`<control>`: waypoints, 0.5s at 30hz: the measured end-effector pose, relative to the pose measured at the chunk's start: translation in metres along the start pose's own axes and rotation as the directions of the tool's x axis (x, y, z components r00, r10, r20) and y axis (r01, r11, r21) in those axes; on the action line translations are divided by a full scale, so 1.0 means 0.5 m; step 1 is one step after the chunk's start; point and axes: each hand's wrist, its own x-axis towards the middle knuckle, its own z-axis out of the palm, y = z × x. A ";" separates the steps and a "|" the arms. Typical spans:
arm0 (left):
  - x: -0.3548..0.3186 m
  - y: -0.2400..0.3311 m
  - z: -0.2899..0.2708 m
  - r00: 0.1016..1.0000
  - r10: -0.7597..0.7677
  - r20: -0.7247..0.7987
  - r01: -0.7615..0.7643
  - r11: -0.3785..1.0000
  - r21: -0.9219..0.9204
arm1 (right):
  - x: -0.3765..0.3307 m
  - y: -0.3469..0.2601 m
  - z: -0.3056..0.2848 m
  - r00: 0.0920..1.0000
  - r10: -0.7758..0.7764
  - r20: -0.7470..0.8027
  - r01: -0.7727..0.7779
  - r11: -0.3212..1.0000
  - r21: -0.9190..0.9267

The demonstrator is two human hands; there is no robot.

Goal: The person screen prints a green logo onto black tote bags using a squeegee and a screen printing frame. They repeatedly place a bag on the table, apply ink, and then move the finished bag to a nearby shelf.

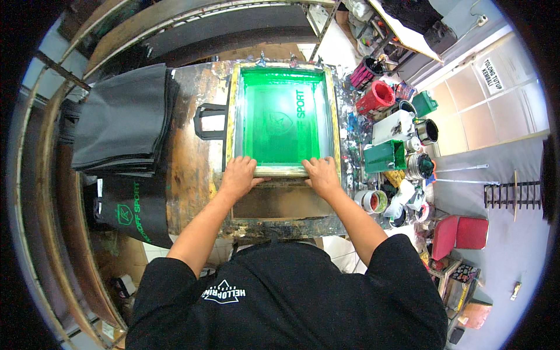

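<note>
The rectangular, glossy green screen [283, 125] is over the stained wooden table [191, 181], just beyond the left hand [238, 176] and right hand [322, 176], both gripping its near edge. Left of them lies a black fabric stack [122, 116]; to their right, a round red bucket [368, 106] and boxy green canister [378, 158], contents unclear.

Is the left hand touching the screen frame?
Touching: in the head view, the left hand grips the screen frame along its near edge.

Open lane over table [188, 175] between black stack [119, 116] and screen frame [279, 171]; handle [198, 123] juts in; containers [379, 158] crowd right.
</note>
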 end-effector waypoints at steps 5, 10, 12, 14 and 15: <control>-0.016 0.012 -0.003 0.986 -0.158 -0.051 0.150 0.980 -0.130 | -0.024 -0.053 -0.036 0.969 -0.070 -0.236 0.055 0.996 -0.067; -0.109 -0.023 0.038 0.880 -0.386 -0.277 0.292 0.899 -0.325 | -0.065 -0.086 0.032 0.959 -0.034 -0.282 0.048 0.998 0.044; -0.126 -0.033 0.058 0.857 -0.485 -0.175 0.426 0.858 -0.287 | -0.072 -0.096 0.043 0.941 -0.015 -0.337 0.037 0.998 0.059; -0.140 -0.047 0.072 0.861 -0.502 -0.077 0.468 0.843 -0.266 | -0.077 -0.100 0.046 0.942 0.004 -0.336 0.030 0.995 0.096; -0.138 -0.055 0.082 0.863 -0.499 -0.071 0.463 0.841 -0.279 | -0.075 -0.099 0.038 0.940 0.013 -0.341 0.026 0.994 0.107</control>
